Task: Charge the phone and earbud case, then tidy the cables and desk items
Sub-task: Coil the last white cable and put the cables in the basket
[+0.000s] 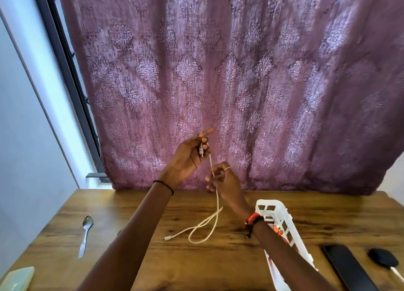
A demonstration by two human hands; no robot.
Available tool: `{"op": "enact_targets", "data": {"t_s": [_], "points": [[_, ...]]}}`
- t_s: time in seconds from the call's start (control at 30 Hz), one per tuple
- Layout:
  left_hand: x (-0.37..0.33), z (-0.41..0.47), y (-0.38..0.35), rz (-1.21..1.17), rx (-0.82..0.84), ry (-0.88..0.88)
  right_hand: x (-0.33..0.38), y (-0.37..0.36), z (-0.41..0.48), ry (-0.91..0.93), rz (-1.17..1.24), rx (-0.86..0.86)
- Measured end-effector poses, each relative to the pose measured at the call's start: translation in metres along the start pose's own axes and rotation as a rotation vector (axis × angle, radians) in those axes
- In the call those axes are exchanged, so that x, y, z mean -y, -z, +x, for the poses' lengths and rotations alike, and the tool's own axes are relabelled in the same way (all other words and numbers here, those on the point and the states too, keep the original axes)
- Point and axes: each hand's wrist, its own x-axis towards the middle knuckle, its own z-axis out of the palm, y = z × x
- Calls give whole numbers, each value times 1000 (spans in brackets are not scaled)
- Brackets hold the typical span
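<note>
Forearms come in from the bottom edge, closest to the cam, both reaching fwd over the desk. Biggest thing on my feed is the purple patterned curtain, hanging down behind the far edge of the desk, whose wood-grain top carries the rest. White slotted basket lies partly behind the right forearm, prob the bin for tidying. Phone lies flat at the right, screen dark, w/ no lead into it that I can see, so charging looks not yet begun. Left hand is raised, thumb & fingers pinching the plug of the white cable. Right hand sits just below it, apart from it, pinching the same cable lower down, I'd say to draw it straight. Remaining cable drops to a loose loop on the desk, its other connector lying free. Pale green slab at the near-left corner, can't ID. Spoon lies left, well apart. Dark round earbud case sits just right of the phone. A white lead leaves it, can't tell if seated.
</note>
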Motion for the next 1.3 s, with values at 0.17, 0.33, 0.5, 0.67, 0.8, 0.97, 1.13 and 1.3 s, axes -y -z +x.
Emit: {"op": "enact_targets", "data": {"t_s": [0.17, 0.33, 0.5, 0.67, 0.8, 0.97, 1.13, 1.3], "points": [[11, 10, 9, 62, -63, -62, -14, 4, -4, -31, -80, 27], [33, 16, 24, 481, -207, -166, -23, 7, -9, 33, -138, 52], [42, 15, 31, 929, -206, -244, -17, 12, -5, 152, -218, 21], [36, 15, 37, 1368, -150, -234, -4, 19, 3, 292, -369, 22], [32, 7, 47, 1752, -23, -227, 7, 21, 11, 411, -412, 12], [31, 1, 52, 1599, -65, -62, 12, 24, 21, 453, -436, 16], [31, -5, 52, 1311, -43, 91, 12, 34, 26, 440, -426, 102], [29, -9, 45, 1314, 21, 153, 10, 38, 31, 388, -334, 193]]}}
